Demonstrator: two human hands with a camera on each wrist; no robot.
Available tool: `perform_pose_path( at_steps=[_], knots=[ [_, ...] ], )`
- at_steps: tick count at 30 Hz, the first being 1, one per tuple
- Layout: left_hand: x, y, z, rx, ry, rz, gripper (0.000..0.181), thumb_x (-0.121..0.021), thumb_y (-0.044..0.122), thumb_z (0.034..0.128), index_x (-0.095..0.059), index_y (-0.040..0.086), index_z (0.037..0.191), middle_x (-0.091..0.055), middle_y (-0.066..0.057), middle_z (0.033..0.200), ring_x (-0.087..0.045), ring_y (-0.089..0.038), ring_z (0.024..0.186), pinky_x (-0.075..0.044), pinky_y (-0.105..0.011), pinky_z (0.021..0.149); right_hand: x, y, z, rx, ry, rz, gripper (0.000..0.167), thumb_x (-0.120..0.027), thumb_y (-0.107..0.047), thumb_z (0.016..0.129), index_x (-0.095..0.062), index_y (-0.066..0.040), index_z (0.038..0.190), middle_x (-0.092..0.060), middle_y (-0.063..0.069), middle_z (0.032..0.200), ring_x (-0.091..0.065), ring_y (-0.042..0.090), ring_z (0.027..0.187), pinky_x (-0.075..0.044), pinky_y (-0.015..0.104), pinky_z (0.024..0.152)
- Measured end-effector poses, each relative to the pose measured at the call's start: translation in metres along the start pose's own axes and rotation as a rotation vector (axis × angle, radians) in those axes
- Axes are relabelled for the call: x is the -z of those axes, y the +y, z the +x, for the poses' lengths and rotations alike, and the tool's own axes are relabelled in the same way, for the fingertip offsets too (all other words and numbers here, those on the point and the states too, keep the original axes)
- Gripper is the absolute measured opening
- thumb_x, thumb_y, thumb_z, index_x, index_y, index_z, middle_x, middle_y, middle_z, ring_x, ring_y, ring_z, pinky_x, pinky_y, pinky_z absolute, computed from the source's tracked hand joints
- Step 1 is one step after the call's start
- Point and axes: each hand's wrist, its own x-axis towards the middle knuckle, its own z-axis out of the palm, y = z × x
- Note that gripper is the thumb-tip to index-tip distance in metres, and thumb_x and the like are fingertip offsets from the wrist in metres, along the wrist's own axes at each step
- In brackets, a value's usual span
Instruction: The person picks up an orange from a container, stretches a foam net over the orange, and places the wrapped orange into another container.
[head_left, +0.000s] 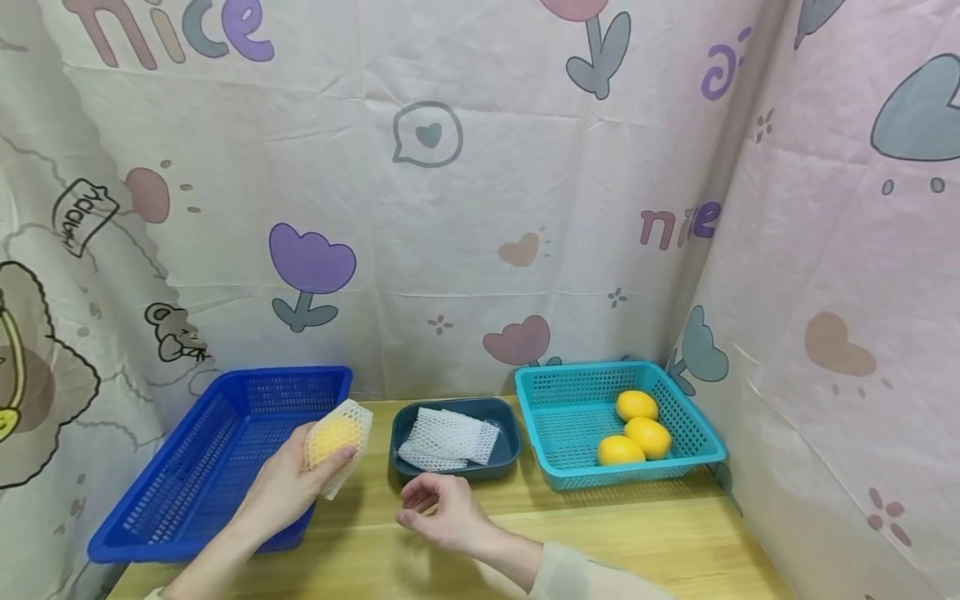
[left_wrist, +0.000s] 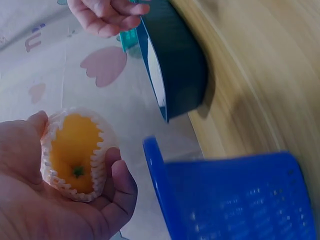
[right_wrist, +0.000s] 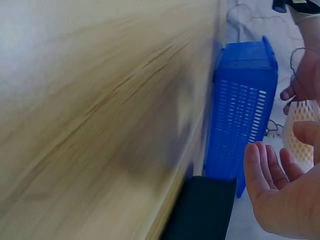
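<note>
My left hand (head_left: 288, 479) holds a yellow-orange citrus fruit (left_wrist: 75, 145) in a white foam net sleeve (head_left: 357, 421), over the right edge of the blue basket (head_left: 292, 533). In the left wrist view, the fruit's green stem end shows through the sleeve's opening, with fingers and thumb curled round it. My right hand (head_left: 450, 512) is just in front of the dark teal tray (head_left: 510, 462), its fingers loosely bent and nothing in them. White foam net sleeves (head_left: 450, 437) lie in that tray.
A turquoise basket (head_left: 555, 479) stands at the right with three yellow fruits (head_left: 648, 437) in its right half. All the containers sit on a wooden table (head_left: 600, 533). A patterned cloth (head_left: 450, 208) hangs behind and at both sides.
</note>
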Motion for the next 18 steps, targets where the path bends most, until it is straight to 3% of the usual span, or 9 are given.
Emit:
perform_pose_path(
  at_steps=[4, 9, 18],
  knots=[
    [0.008, -0.007, 0.004, 0.016, -0.009, 0.044, 0.102, -0.066, 0.072, 0.1041, -0.037, -0.004, 0.167, -0.070, -0.026, 0.139, -0.072, -0.032, 0.114, -0.053, -0.034, 0.077, -0.006, -0.002, 0.002, 0.021, -0.005, -0.044, 0.019, -0.086, -0.015, 0.097, -0.079, -0.005, 0.111, -0.085, 0.012, 0.101, -0.071, -0.009, 0.084, -0.059, 0.011, 0.075],
    [0.020, -0.019, 0.012, 0.051, -0.018, 0.085, 0.108, -0.063, 0.076, 0.1041, -0.033, -0.007, 0.167, -0.069, -0.029, 0.135, -0.071, -0.031, 0.107, -0.050, -0.033, 0.070, -0.013, -0.007, 0.009, 0.101, -0.031, -0.096, 0.020, -0.084, -0.016, 0.098, -0.078, -0.003, 0.113, -0.084, 0.018, 0.106, -0.073, -0.008, 0.088, -0.061, 0.010, 0.076],
    [0.042, -0.045, 0.026, 0.043, 0.008, 0.131, 0.108, -0.062, 0.071, 0.1069, -0.031, -0.016, 0.163, -0.068, -0.029, 0.121, -0.067, -0.031, 0.095, -0.047, -0.035, 0.065, -0.030, -0.011, 0.022, 0.344, -0.031, -0.408, 0.020, -0.085, -0.018, 0.097, -0.082, -0.008, 0.114, -0.085, 0.007, 0.106, -0.077, 0.003, 0.092, -0.057, 0.005, 0.078]
  ],
)
